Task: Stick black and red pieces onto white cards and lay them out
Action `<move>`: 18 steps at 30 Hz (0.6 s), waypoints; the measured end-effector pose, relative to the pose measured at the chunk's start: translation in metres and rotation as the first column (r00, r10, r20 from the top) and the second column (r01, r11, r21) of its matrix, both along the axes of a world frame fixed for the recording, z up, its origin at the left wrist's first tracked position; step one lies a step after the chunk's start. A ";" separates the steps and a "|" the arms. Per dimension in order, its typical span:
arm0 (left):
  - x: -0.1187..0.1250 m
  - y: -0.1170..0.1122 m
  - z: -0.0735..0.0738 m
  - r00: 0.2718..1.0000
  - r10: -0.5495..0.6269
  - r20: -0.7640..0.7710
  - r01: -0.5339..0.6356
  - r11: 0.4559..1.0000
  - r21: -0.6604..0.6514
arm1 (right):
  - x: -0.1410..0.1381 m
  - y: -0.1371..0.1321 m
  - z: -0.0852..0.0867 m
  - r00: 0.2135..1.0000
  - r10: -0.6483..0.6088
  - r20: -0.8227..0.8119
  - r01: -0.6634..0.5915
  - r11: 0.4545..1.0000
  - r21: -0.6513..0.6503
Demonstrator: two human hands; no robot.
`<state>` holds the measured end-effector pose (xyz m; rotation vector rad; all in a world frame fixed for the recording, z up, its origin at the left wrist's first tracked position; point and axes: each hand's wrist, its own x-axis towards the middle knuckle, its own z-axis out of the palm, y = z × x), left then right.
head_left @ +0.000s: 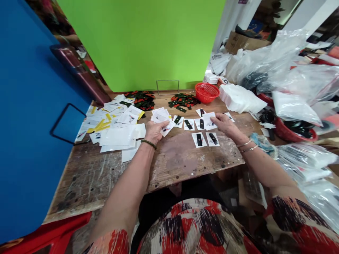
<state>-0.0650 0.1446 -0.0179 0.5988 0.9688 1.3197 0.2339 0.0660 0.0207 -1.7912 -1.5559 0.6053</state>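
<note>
My left hand (155,131) is closed on a fanned bunch of small white printed cards (162,115), held above the table. Between the fingers of my right hand (222,123) is a single white card (208,121), over the right end of the laid-out cards. Several white cards lie in rows there, each with a dark strip on it, such as this card (199,140) and its neighbour (213,139). Just behind them is a heap of dark green and orange strips (183,101). What lies under the right-hand card is partly hidden.
A red plastic basket (207,92) and a stack of white sheets (241,99) stand at the back right. Left are loose cards with yellow strips (102,125), white sheets (118,137) and another strip heap (143,100). A green panel (145,42) rises behind; plastic bags (304,84) crowd the right.
</note>
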 end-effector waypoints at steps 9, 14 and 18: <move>-0.002 0.001 0.002 0.999 0.043 -0.023 -0.044 0.998 -0.047 | 0.062 -0.058 -0.037 0.909 -0.121 0.398 0.175 0.979 -0.102; -0.005 -0.001 0.004 0.999 0.028 -0.018 -0.028 0.998 -0.055 | 0.055 -0.050 -0.028 0.713 -0.111 0.692 0.165 0.986 -0.012; -0.004 -0.001 0.007 1.000 0.022 -0.003 -0.022 0.998 -0.055 | 0.029 0.006 -0.017 0.715 0.009 0.699 -0.039 0.999 0.028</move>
